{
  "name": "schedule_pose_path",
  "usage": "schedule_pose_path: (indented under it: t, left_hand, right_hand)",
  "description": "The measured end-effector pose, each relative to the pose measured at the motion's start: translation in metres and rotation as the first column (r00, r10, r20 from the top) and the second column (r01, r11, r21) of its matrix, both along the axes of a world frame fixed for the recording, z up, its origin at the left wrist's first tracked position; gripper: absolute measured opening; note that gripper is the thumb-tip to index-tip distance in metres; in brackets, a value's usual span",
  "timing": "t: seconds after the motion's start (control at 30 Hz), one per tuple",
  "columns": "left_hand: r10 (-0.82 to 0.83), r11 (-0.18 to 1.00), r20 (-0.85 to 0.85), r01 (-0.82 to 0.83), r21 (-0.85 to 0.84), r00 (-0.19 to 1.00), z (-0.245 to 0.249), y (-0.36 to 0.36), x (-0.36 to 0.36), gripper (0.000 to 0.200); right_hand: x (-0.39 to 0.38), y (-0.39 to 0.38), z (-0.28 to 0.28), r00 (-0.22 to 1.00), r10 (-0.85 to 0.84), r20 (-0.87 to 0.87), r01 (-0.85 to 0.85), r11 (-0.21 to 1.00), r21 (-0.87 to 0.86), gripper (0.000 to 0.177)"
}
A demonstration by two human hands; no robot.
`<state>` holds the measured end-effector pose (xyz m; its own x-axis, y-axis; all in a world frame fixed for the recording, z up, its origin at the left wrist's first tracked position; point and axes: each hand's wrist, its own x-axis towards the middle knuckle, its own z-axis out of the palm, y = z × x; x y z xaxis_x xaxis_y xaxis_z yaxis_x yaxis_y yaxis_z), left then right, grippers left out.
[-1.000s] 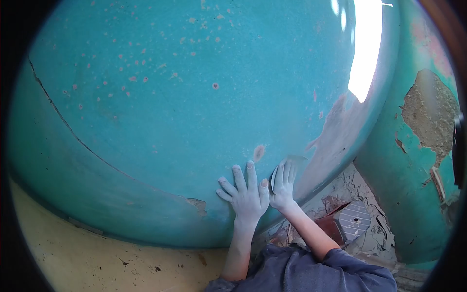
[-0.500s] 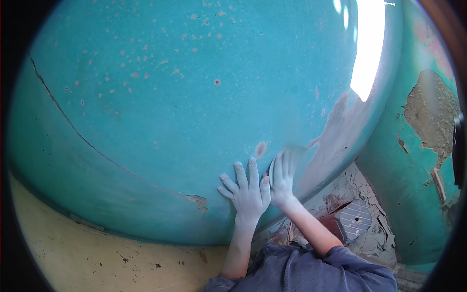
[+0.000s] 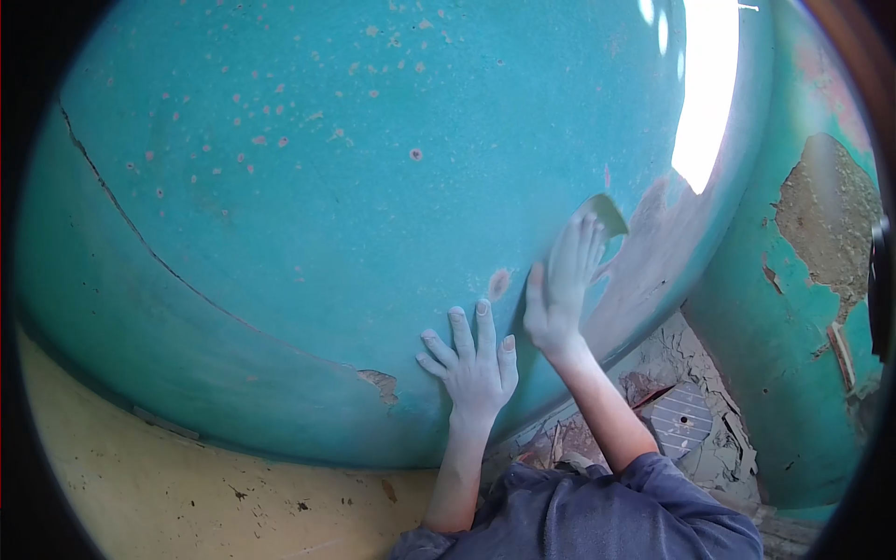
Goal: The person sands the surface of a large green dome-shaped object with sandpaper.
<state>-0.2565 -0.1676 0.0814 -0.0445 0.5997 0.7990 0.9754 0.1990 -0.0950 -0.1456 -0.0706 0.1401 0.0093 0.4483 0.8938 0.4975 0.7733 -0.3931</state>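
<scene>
On the teal painted wall (image 3: 327, 233), left hand (image 3: 471, 369) splayed empty, right hand (image 3: 563, 285) flat-pressing, not gripping, a grey-green sandpaper sheet (image 3: 607, 211): it could slip out.

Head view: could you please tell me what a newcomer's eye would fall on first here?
The big turquoise wall fills the view, speckled pink at upper left. At lower centre the dusty left hand lies flat on it, while the right hand presses a sheet against it beside a pale worn patch.
</scene>
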Motion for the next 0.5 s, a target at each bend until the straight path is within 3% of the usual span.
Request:
schedule_pose_path:
  t: [0.1,0.17,0.27,0.43,0.5]
  left_hand:
    - [0.002,1.000,0.006,-0.002,0.008,1.000,-0.001,0.001,0.000,0.065]
    - [0.001,1.000,0.009,-0.001,0.014,1.000,-0.002,0.001,0.000,0.065]
    - [-0.006,1.000,0.016,0.005,0.015,1.000,0.000,0.001,-0.001,0.065]
    - [-0.008,1.000,0.000,0.008,0.011,1.000,-0.001,0.000,-0.001,0.064]
    - [-0.004,1.000,-0.001,0.004,0.011,1.000,0.000,0.000,-0.001,0.064]
  right_hand:
    - [-0.016,-0.017,-0.073,0.988,0.110,0.106,-0.105,0.993,-0.052,0.072]
    - [-0.019,-0.030,-0.113,0.985,0.081,0.152,-0.081,0.997,-0.008,0.073]
    - [-0.014,-0.021,-0.103,0.984,0.071,0.164,-0.071,0.997,-0.009,0.072]
    - [0.005,0.003,0.011,0.999,0.033,-0.007,-0.033,0.999,-0.011,0.067]
    - [0.003,0.001,0.021,0.998,0.048,-0.044,-0.050,0.998,-0.042,0.068]
